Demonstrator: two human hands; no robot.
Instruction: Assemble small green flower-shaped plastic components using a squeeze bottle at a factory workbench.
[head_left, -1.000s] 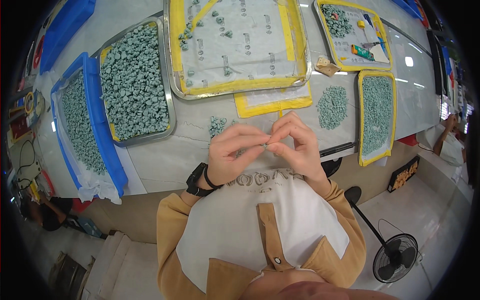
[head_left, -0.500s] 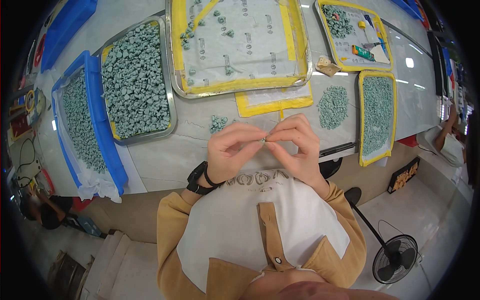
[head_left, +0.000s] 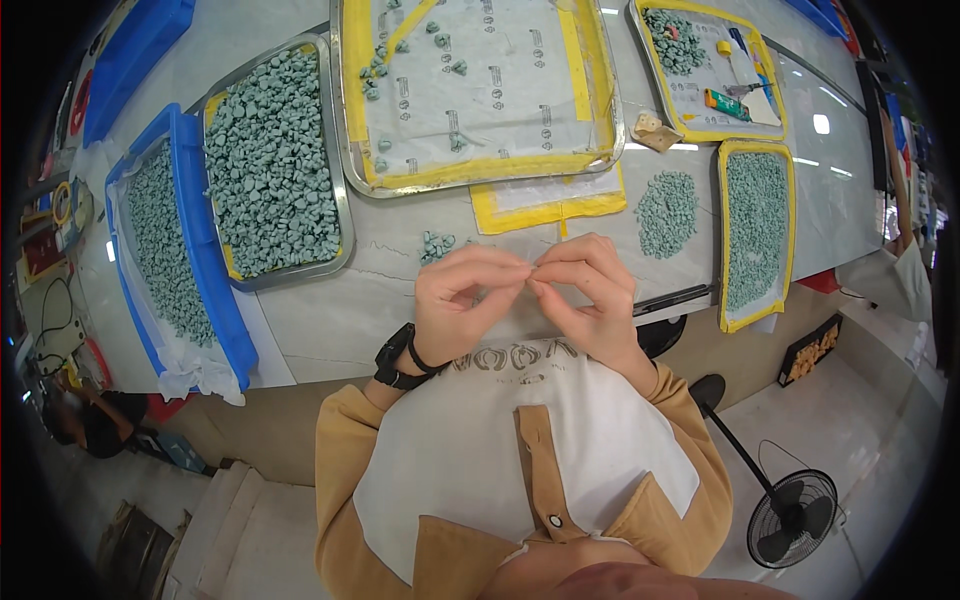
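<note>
My left hand (head_left: 460,305), with a black watch on its wrist, and my right hand (head_left: 588,298) meet above the table's near edge. Thumbs and forefingers of both are pinched, the fingertips touching or nearly so. Whatever lies between them is too small and covered to make out. Just beyond my left hand is a small cluster of grey-green pebble-like pieces (head_left: 437,245), partly hidden by it. A flat pile of smaller green pieces (head_left: 667,215) lies on the table, right of my right hand. Beyond both hands rests a yellow-edged white sheet (head_left: 550,207).
A large metal tray (head_left: 480,187) with few pieces stands beyond. Left are a full metal tray (head_left: 346,240) and a blue bin (head_left: 218,290) of pieces. Right are a yellow-rimmed tray (head_left: 727,235) of pieces, a tool tray (head_left: 668,115) and a slim black object (head_left: 675,299).
My right hand has shifted slightly up and left, closer against the left fingertips. The small pale-green bit glimpsed between the fingers before is now hidden.
</note>
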